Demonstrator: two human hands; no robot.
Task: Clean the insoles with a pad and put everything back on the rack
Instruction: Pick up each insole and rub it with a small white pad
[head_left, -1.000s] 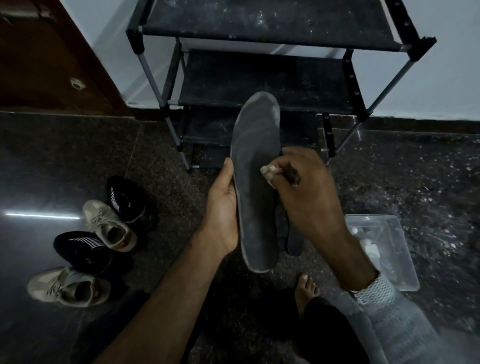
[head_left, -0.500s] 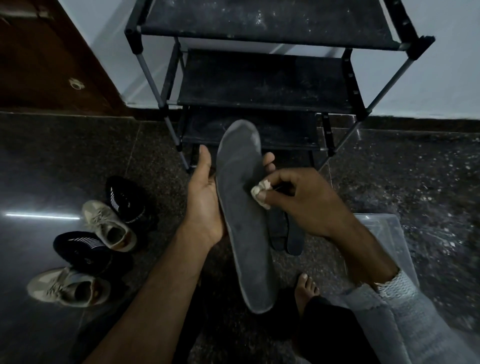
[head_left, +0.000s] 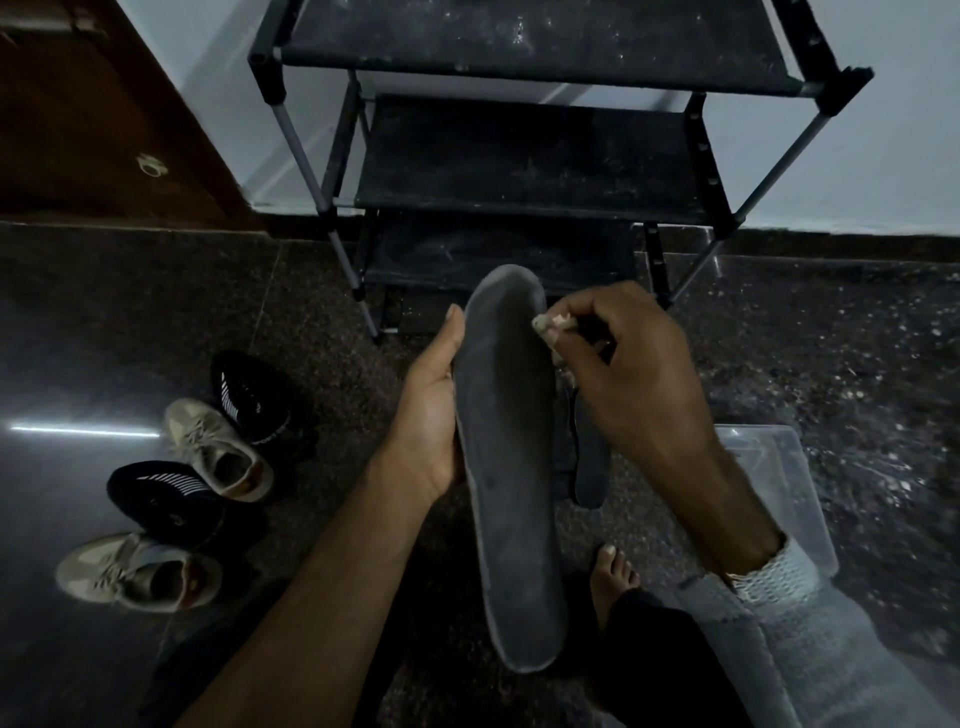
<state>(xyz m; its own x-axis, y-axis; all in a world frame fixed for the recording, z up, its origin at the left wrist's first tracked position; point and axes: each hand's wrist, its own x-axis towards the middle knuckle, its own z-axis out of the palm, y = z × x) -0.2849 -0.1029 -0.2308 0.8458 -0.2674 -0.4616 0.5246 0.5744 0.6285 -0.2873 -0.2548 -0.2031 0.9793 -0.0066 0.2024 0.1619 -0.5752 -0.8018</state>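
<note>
A long grey insole (head_left: 511, 467) stands nearly upright in front of me, toe end up. My left hand (head_left: 431, 410) grips its left edge near the middle. My right hand (head_left: 631, 364) pinches a small whitish pad (head_left: 550, 325) against the insole's upper right edge. Other dark insoles (head_left: 589, 457) lie on the floor behind the held one, partly hidden. The black shoe rack (head_left: 519, 156) stands against the wall ahead, its visible shelves bare and dusty.
Two black shoes (head_left: 254, 400) (head_left: 161, 493) and two beige sneakers (head_left: 218, 447) (head_left: 135, 571) sit on the dark granite floor at left. A clear plastic box (head_left: 779, 478) lies at right behind my forearm. My bare foot (head_left: 613, 571) is below the insole. A brown door (head_left: 78, 114) is at upper left.
The insole dropped lower and then tilted a little. My right hand with the pad moved from the insole's middle up to its upper right edge.
</note>
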